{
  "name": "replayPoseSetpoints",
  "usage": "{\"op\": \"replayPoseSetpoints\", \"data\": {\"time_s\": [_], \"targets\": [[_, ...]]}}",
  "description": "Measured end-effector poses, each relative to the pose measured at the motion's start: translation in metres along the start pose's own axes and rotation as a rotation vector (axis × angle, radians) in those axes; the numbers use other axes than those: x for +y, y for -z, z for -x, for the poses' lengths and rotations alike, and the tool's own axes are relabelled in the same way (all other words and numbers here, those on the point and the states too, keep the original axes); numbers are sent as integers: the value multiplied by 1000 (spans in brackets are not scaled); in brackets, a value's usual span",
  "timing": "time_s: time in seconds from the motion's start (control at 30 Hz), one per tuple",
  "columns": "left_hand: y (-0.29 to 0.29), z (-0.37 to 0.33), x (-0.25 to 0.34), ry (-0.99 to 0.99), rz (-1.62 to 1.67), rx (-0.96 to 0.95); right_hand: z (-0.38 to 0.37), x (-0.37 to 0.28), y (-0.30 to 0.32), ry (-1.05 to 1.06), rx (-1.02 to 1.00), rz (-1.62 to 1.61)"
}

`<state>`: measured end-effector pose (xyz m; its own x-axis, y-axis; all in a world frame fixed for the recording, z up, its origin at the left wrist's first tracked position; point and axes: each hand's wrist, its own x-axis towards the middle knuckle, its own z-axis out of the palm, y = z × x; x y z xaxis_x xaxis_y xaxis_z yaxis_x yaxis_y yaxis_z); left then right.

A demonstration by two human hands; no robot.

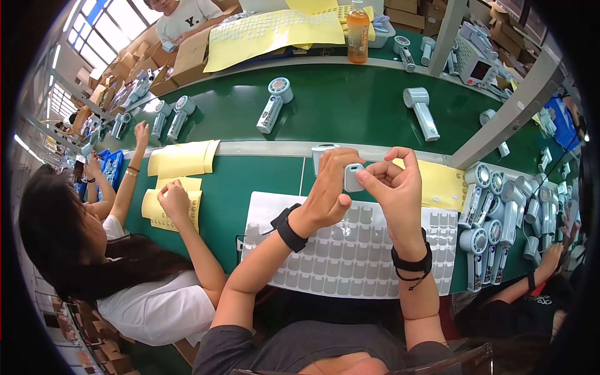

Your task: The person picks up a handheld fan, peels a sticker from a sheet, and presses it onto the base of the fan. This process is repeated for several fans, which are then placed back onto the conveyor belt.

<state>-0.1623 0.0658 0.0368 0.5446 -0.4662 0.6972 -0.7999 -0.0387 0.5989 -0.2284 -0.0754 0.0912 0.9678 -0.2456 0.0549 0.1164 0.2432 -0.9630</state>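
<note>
My left hand is wrapped round a pale blue handheld fan. The handle's end, with a small dark slot, points toward me, while the rounded part beyond my knuckles is mostly hidden. Close by on the right, my right hand has its thumb and index finger pinched at the handle's end. Whatever sits in that pinch is too small to make out. Beneath both hands lies a white sheet bearing rows of grey rounded stickers, with some spots in the rows bare.
Several blue fans crowd the table at my right. More fans lie on the green conveyor ahead, behind a metal rail. Yellow sheets flank my sheet. A metal post rises at right. Co-workers sit on both sides.
</note>
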Motion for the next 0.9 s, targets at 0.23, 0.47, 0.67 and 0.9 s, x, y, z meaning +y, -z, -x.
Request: {"op": "replayPoseSetpoints", "data": {"time_s": [0.23, 0.47, 0.67, 0.9], "targets": [[-2, 0, 3, 16, 14, 8, 1, 1, 0, 32, 4, 19], [-1, 1, 4, 28, 8, 5, 0, 3, -1, 33, 7, 10], [-2, 2, 4, 16, -3, 8, 4, 2, -6, 117, 38, 110], [3, 1, 5, -7, -44, -9, 11, -8, -9, 158, 115, 339]]}}
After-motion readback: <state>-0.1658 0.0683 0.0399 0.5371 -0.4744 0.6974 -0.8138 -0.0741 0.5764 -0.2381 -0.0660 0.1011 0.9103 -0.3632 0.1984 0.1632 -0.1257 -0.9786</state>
